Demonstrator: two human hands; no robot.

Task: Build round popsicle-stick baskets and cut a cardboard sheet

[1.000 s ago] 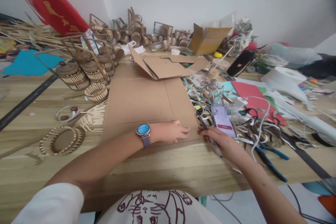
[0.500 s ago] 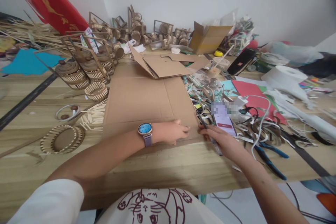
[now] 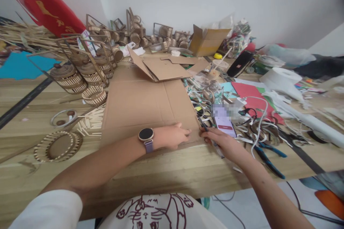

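A flat sheet of brown cardboard [image 3: 137,102] lies on the wooden table in front of me. My left hand [image 3: 173,136] rests on its near right part, fingers spread and pressing down. At the sheet's right edge, my right hand [image 3: 220,141] is closed around a slim tool that looks like a utility knife [image 3: 217,147]. Its dark front end points away from me, and its pale rear end sticks out below the palm. My fingers hide the middle of it. Right beside that hand lies a phone [image 3: 225,123] with its screen lit.
Folded cardboard pieces [image 3: 168,68] lie across the sheet's far end. To the left are lidded wooden buckets [image 3: 68,77], a slatted ring [image 3: 55,146] and loose sticks [image 3: 91,120]. On the right lie pliers [image 3: 270,161], a cable [image 3: 259,128] and scraps.
The whole view has shifted slightly, so most things sit further left. The watch face on my left wrist has gone dark. Both hands keep nearly the same place on the cardboard.
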